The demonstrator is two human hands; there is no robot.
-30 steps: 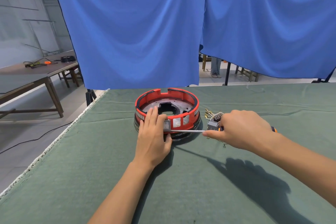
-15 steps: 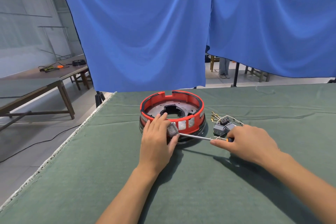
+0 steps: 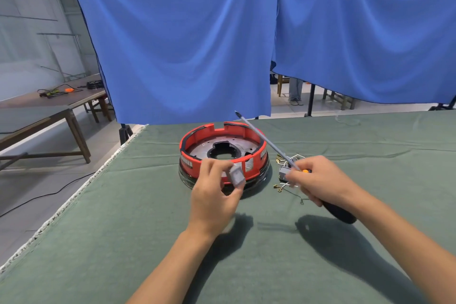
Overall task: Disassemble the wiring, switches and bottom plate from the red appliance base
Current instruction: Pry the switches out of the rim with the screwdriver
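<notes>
The red appliance base (image 3: 223, 134) is a round ring on the green table, with a grey metal bottom plate (image 3: 202, 147) inside it. My left hand (image 3: 213, 198) is raised in front of the base and pinches a small grey switch (image 3: 236, 175) between thumb and fingers. My right hand (image 3: 323, 182) grips a screwdriver (image 3: 265, 139) with a black and orange handle; its shaft points up and left over the base's right rim. A bundle of wires and switches (image 3: 285, 171) lies on the cloth just right of the base.
The green cloth (image 3: 123, 242) covers the table, whose left edge runs diagonally. Blue curtains (image 3: 185, 39) hang behind the table. A wooden table (image 3: 56, 103) with tools stands at the far left. A person's legs show behind the curtain gap.
My left hand has pulled the grey switch off the base's front wall and lifted it. My right hand swung the screwdriver from lying level at the base to pointing up and left.
</notes>
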